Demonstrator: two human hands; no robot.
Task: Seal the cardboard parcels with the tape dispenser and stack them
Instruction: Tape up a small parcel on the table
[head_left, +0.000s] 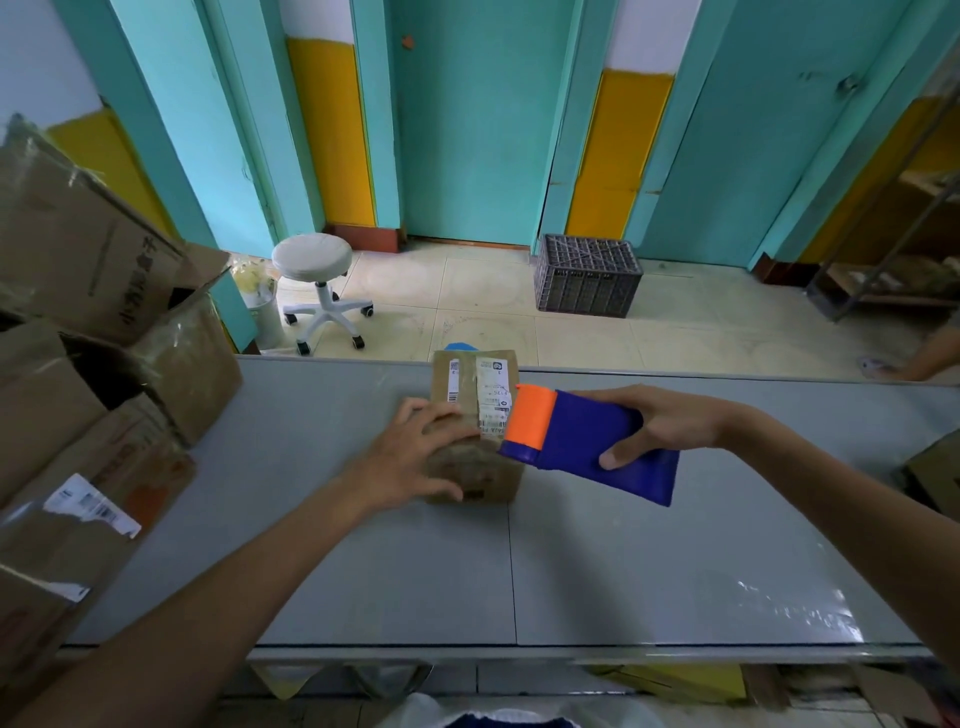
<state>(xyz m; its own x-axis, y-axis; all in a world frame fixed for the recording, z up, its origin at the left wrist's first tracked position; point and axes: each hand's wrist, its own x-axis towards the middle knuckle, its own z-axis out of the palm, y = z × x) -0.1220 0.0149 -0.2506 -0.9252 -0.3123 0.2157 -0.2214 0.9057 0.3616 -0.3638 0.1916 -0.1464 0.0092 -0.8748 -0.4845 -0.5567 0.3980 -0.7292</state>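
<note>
The cardboard parcel (480, 470) lies on the grey bench (623, 545), about midway along it and close to its far edge, with white barcode labels (492, 387) stuck across the far part of its top. My left grip (415, 457) is laid on the near part of that top, fingers spread and nearly straight, the thumb running along the near side of the parcel; it presses down flat and clasps nothing. My right grip (662, 426) is curled round the blue body of the tape dispenser (592, 441), thumb on the face turned toward me and fingers wrapped over the far side, and it holds the tool off the bench, tilted. The dispenser's orange head (530, 415) points left and sits at the right edge of the parcel, over the labels; I cannot tell whether it touches the cardboard. At the left end of the bench stands a heap of larger brown boxes (78, 415), some with open flaps, one with a torn white label, well apart from the parcel. Beyond the bench the pale tiled floor (701, 332) carries a white wheeled stool (317, 270) on the left and a dark slatted crate (587, 275) on the right, both set before teal doors (467, 130) with yellow wall between them.
</note>
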